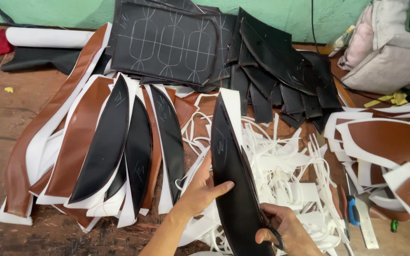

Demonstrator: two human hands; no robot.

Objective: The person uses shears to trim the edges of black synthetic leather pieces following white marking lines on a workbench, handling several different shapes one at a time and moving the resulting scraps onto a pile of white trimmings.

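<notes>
A long, pointed black leather panel [231,175] stands upright in the lower middle of the view, its tip rising over a heap of white foam trimmings [281,166] and a white backing edge showing along its right side. The left hand [200,189] supports it from the left, fingers spread flat against its face with the thumb up along the edge. The right hand [283,232] sits at the panel's lower right edge, fingers curled around the dark handles of what looks like a pair of scissors [276,237] — the blades themselves are hidden behind the panel. Just to the left lie similar cut pieces fanned out on the counter [1,128]: black crescent panels [119,142] on white backing, laid between brown leather strips [79,137]. Above them rests a stack of black sheets marked with chalk pattern lines [167,42], and to its right a pile of smaller black offcuts [281,71]. At the right edge are brown pieces edged in white [390,142], with a blue-handled tool [353,208] and a metal ruler [366,227] below them — and a grey bag [390,47] sits in the upper right corner.
</notes>
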